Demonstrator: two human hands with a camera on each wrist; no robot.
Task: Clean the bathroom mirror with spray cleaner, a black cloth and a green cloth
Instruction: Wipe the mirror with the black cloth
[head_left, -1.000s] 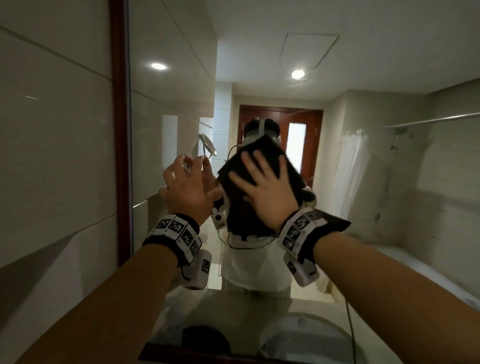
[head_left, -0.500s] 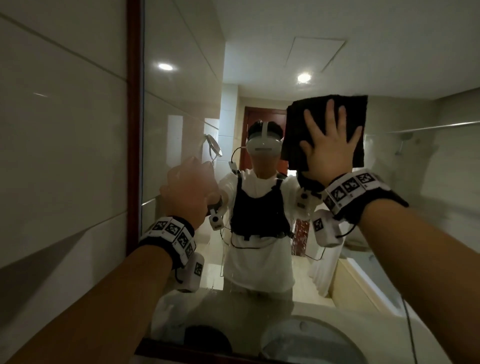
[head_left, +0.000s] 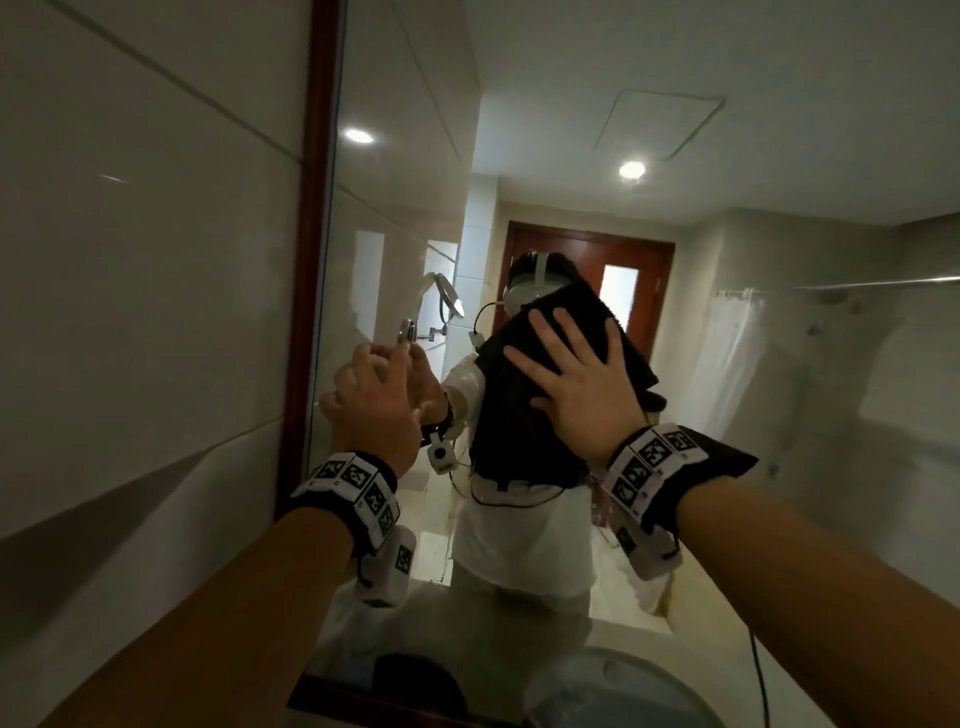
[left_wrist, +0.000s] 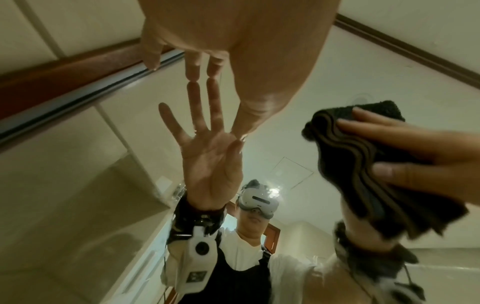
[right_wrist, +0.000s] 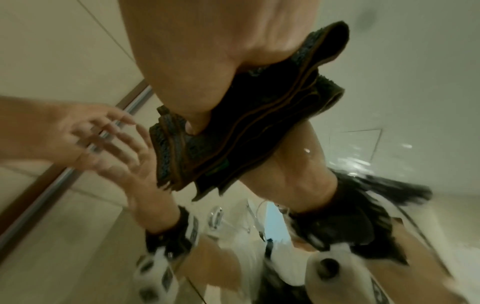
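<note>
A: How will that black cloth (head_left: 540, 395) handle?

B: Soft and limp, folded thick. You can't pinch it against glass; keep your flat palm on its middle, or it may slide off the slick mirror (head_left: 779, 415).

A: And your hands?

B: Your right hand (head_left: 582, 395) is spread open, pressing the cloth onto the glass. Your left hand (head_left: 376, 410) is open, holding nothing, 2 fingertips (left_wrist: 193, 77) touching the mirror near its left frame (head_left: 306, 291).

Under your right hand (head_left: 582, 395) the folded black cloth (head_left: 519, 415) looks like nubby, matt terry. It lies against the smooth, glossy glass mirror (head_left: 571, 130). Left of your left hand (head_left: 374, 410) runs a polished reddish-brown wooden frame (head_left: 306, 260), then glossy pale wall tiles (head_left: 145, 260).
</note>
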